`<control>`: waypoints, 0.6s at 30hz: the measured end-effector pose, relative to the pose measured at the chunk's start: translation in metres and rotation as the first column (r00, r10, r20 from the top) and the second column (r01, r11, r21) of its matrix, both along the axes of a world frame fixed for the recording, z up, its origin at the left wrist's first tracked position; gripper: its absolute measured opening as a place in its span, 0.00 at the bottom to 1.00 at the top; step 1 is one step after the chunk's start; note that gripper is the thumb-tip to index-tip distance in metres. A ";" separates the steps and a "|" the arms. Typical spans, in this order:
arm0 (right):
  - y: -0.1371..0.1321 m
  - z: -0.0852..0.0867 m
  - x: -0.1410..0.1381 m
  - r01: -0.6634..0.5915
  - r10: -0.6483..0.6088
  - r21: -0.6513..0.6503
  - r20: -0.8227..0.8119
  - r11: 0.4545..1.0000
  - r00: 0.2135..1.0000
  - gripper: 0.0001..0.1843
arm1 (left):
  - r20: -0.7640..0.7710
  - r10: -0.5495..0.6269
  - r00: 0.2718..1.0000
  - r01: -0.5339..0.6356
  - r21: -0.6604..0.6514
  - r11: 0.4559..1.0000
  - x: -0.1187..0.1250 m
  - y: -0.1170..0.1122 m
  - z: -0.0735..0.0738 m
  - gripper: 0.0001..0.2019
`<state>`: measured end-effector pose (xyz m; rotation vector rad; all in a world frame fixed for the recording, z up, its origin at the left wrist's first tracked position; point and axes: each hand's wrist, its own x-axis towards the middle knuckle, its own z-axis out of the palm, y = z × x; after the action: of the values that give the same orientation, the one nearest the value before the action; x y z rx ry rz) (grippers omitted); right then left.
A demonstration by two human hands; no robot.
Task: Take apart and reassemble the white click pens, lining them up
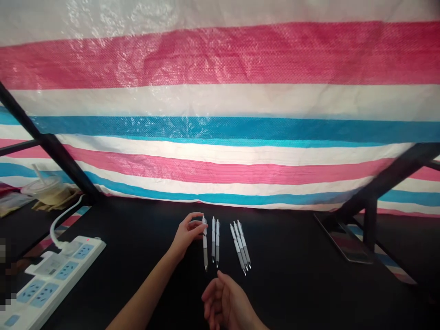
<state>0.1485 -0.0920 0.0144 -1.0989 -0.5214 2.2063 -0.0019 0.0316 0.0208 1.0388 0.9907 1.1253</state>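
Left hand (184, 237): thumb and fingers pinching the upper end of a slim white pen with a grey grip section (205, 250), its tip toward the wearer.
Right hand (229, 298): fingers loosely curled, thumb apart from them, holding nothing; near the pen tips.
Pen pair (213, 240): two matching white-and-grey pens, side by side, just right of the pinched one.
Pen trio (241, 246): three of the same, close together, slanted, farther right.
Surface: matt black tabletop (292, 279), beneath all pens.
Left side: white power strip with pale-blue sockets (57, 280).
Right side: flat, glossy dark rectangular device (343, 245).
Backdrop: red, white and blue striped plastic sheet (220, 101).
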 end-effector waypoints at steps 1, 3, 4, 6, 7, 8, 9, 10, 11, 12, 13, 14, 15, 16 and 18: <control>0.000 0.000 0.000 0.003 -0.003 0.004 0.001 1.000 1.000 0.35 | -0.040 -0.014 0.999 0.015 0.015 1.000 0.002 0.006 0.000 0.22; 0.000 -0.001 0.000 0.012 -0.012 0.012 0.003 1.000 1.000 0.34 | -0.120 -0.028 0.992 0.035 0.054 0.998 0.007 0.017 -0.002 0.21; 0.001 -0.001 0.001 0.016 -0.016 0.017 0.004 1.000 1.000 0.33 | -0.161 -0.022 0.987 0.035 0.081 0.996 0.010 0.022 -0.004 0.20; 0.001 -0.002 0.001 0.014 -0.014 0.026 0.009 1.000 1.000 0.32 | -0.237 0.018 0.971 0.018 0.149 0.989 0.014 0.028 -0.008 0.17; 0.001 -0.003 0.001 0.008 -0.009 0.030 0.013 1.000 1.000 0.32 | -0.270 0.045 0.962 0.007 0.188 0.982 0.015 0.028 -0.010 0.15; 0.001 -0.004 0.002 0.001 -0.001 0.035 0.018 0.999 1.000 0.31 | -0.298 0.069 0.952 0.001 0.226 0.974 0.015 0.027 -0.011 0.14; 0.001 -0.005 0.001 -0.010 0.009 0.040 0.026 0.999 1.000 0.31 | -0.324 0.086 0.942 0.002 0.262 0.965 0.015 0.023 -0.011 0.14; 0.000 -0.006 0.001 -0.024 0.022 0.047 0.034 0.999 0.999 0.30 | -0.348 0.094 0.933 0.014 0.295 0.955 0.013 0.017 -0.011 0.14; 0.000 -0.006 0.001 -0.037 0.035 0.057 0.044 0.998 0.998 0.29 | -0.373 0.089 0.923 0.039 0.322 0.946 0.011 0.010 -0.010 0.14; -0.001 -0.007 0.001 -0.051 0.047 0.071 0.053 0.996 0.997 0.29 | -0.401 0.072 0.913 0.077 0.344 0.936 0.008 0.002 -0.008 0.14; -0.002 -0.007 0.001 -0.064 0.059 0.087 0.062 0.994 0.996 0.28 | -0.429 0.044 0.902 0.126 0.360 0.924 0.005 -0.007 -0.006 0.15; -0.003 -0.008 0.000 -0.076 0.069 0.108 0.069 0.991 0.995 0.28 | -0.456 0.013 0.890 0.177 0.372 0.911 0.002 -0.015 -0.003 0.16; -0.004 -0.008 0.000 -0.088 0.078 0.132 0.075 0.987 0.994 0.27 | -0.480 -0.014 0.877 0.224 0.384 0.896 -0.001 -0.022 -0.001 0.18; -0.004 -0.009 0.000 -0.100 0.088 0.158 0.080 0.982 0.993 0.26 | -0.522 -0.044 0.852 0.293 0.405 0.866 -0.003 -0.029 0.001 0.23; -0.005 -0.009 0.000 -0.128 0.110 0.213 0.094 0.969 0.989 0.24 | -0.687 -0.054 0.725 0.482 0.449 0.752 -0.005 -0.036 0.002 0.29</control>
<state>0.1484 -0.0966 0.0056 -1.0675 -0.8642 2.1496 -0.0073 -0.0045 0.0225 2.1478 0.9405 0.8295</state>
